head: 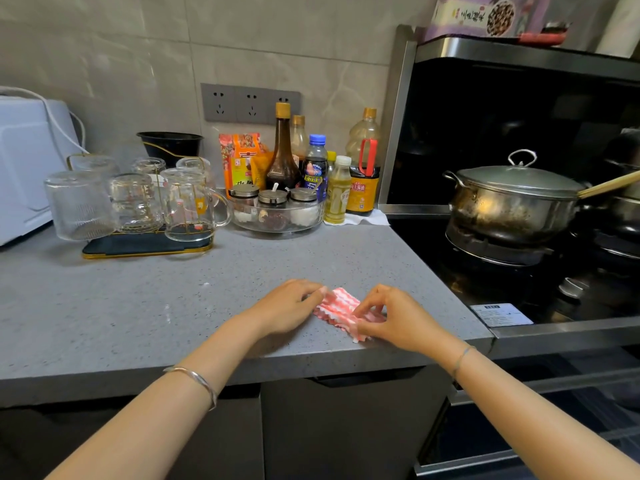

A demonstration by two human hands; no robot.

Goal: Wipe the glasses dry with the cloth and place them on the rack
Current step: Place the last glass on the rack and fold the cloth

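Counter: grey speckled stone, tiled wall behind, 3-gang socket strip on wall.

Cloth: red/white striped, folded small, lying flat on counter near front edge, toward front-right corner.

L hand: fingers curled, fingertips pinch cloth's left edge; slightly blurred. R hand: fingers curled, pinches cloth's right side, heel of hand resting at counter's front edge. Bracelet on each wrist.

Glasses: 6 visible, clear, mouth down, grouped at back-left of counter on rack, a dark tray w/ gold wire frame. 1 is a handled mug at rack's right end. Well apart from cloth and both hands.

Other items: white appliance at counter's left edge, just beside rack. Black bowl behind rack, against wall. Bottles and snack packets along back edge, centre-right. Glass dish w/ 3 lidded jars in front of bottles.

Right of counter: black stove, lidded steel pot on burner, wooden handle sticking out from under the lid. Printed box on top of the hood.
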